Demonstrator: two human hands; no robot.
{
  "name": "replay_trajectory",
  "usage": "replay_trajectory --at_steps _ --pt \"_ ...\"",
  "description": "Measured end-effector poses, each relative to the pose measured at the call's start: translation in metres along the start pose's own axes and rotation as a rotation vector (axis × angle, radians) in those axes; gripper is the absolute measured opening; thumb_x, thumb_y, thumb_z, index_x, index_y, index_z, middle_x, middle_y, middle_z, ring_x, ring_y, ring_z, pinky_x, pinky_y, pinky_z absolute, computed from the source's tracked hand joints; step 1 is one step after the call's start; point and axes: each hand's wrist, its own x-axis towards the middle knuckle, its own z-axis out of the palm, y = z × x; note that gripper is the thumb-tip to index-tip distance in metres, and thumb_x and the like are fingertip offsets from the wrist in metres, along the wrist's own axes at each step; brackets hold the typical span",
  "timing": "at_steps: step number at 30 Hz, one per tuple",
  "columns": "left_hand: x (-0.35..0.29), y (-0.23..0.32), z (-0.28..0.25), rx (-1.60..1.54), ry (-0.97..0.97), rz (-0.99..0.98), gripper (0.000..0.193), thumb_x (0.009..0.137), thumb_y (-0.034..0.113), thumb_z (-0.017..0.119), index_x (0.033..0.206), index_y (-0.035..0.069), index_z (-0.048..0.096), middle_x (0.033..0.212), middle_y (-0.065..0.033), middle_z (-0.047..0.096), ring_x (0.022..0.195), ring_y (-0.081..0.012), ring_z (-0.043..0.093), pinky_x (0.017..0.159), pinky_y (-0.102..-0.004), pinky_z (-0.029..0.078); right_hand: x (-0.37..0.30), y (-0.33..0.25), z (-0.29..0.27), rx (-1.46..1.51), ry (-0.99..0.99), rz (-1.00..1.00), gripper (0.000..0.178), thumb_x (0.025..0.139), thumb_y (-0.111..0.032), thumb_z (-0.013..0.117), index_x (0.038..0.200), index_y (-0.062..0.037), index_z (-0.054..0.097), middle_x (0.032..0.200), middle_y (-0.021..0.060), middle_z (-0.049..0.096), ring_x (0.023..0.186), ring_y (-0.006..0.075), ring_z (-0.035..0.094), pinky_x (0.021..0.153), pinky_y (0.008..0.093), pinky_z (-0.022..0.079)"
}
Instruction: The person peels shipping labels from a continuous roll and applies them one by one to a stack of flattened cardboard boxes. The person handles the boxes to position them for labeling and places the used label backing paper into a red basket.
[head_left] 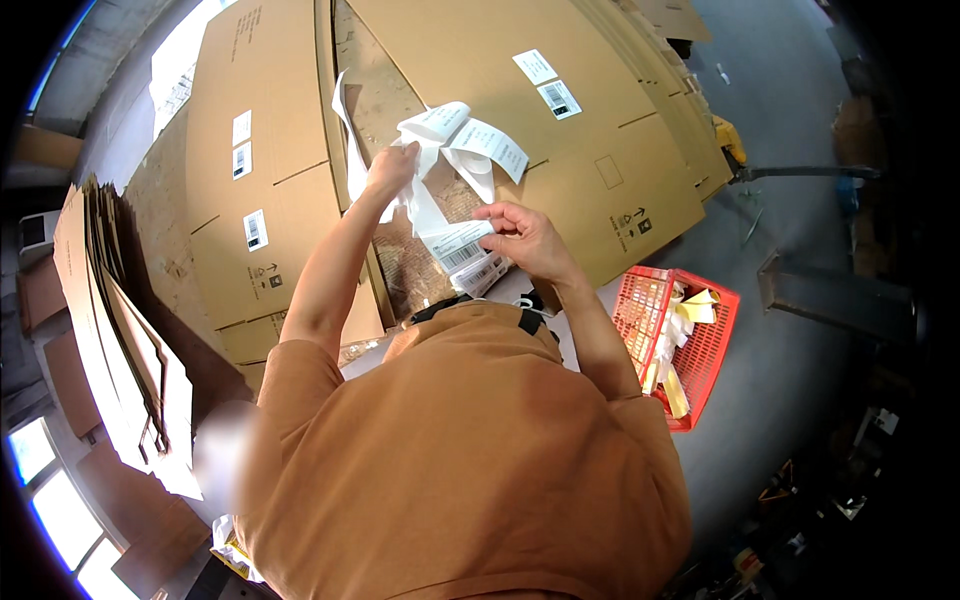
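Observation:
A long curled strip of white printed labels (484, 146) hangs in loops between my hands, over the gap between two stacks of flat cardboard. My left hand (392, 168) is closed on the strip's upper part. Lower and to the right, thumb and fingers of my right hand (532, 242) pinch the edge of a barcode-printed stretch near my body. Under the strip lie the left flattened carton (290, 130) and the right flattened carton (500, 100). White barcode labels are stuck on both, among them one label (559, 99) on the right carton.
A red plastic basket (712, 362) with white and yellow paper scraps stands at my right. More folded cardboard sheets (120, 330) lean upright at my left. A dark metal beam (835, 297) and a thin bar (810, 172) lie beyond the basket side, over grey floor.

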Motion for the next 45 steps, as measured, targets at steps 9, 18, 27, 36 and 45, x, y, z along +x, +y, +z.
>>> replay_trajectory --at_steps 9,18,27,36,45 --pt "-0.004 0.023 0.005 0.011 -0.004 0.109 0.058 0.089 0.047 0.040 0.101 -0.005 0.063 0.105 -0.0265 0.062 0.099 -0.0410 0.059 0.089 -0.0456 0.042 -0.006 -0.002 -0.009 -0.102 -0.064 0.045 0.029 0.081 -0.001 0.063 0.110 -0.0004 0.059 0.082 0.0023 0.066 0.077 0.0051 0.057 0.070 0.0210 0.046" --pt "0.017 0.011 0.014 0.131 -0.028 0.066 0.053 0.090 0.046 0.041 0.099 -0.001 0.066 0.104 -0.0271 0.061 0.101 -0.0410 0.057 0.089 -0.0466 0.042 -0.012 0.003 -0.011 -0.298 0.195 -0.154 0.012 0.081 -0.003 0.064 0.093 -0.0011 0.065 0.079 0.0060 0.065 0.071 0.0122 0.062 0.062 0.0255 0.048" --pt "0.033 -0.035 0.025 0.257 -0.019 -0.027 0.057 0.090 0.047 0.041 0.099 -0.004 0.065 0.105 -0.0278 0.061 0.104 -0.0408 0.057 0.091 -0.0458 0.041 -0.023 0.008 -0.054 -0.856 0.490 -0.624 0.007 0.080 -0.007 0.065 0.085 -0.0033 0.068 0.073 0.0076 0.064 0.068 0.0230 0.062 0.066 0.0299 0.049" --pt "0.005 -0.063 0.013 0.183 -0.057 0.079 0.053 0.091 0.046 0.045 0.092 -0.003 0.065 0.087 -0.0280 0.062 0.088 -0.0440 0.060 0.076 -0.0475 0.045 -0.032 0.074 -0.211 0.057 1.113 0.040 0.013 0.085 -0.009 0.066 0.093 0.0006 0.064 0.070 -0.0016 0.059 0.054 0.0036 0.047 0.048 0.0174 0.036" --pt "-0.021 -0.049 0.026 0.200 -0.097 0.127 0.051 0.091 0.044 0.049 0.088 -0.005 0.063 0.081 -0.0278 0.061 0.081 -0.0440 0.060 0.070 -0.0476 0.044 -0.001 0.093 -0.229 0.009 1.174 0.145 0.014 0.083 -0.008 0.067 0.092 0.0018 0.065 0.069 -0.0002 0.059 0.052 0.0048 0.048 0.046 0.0188 0.036"
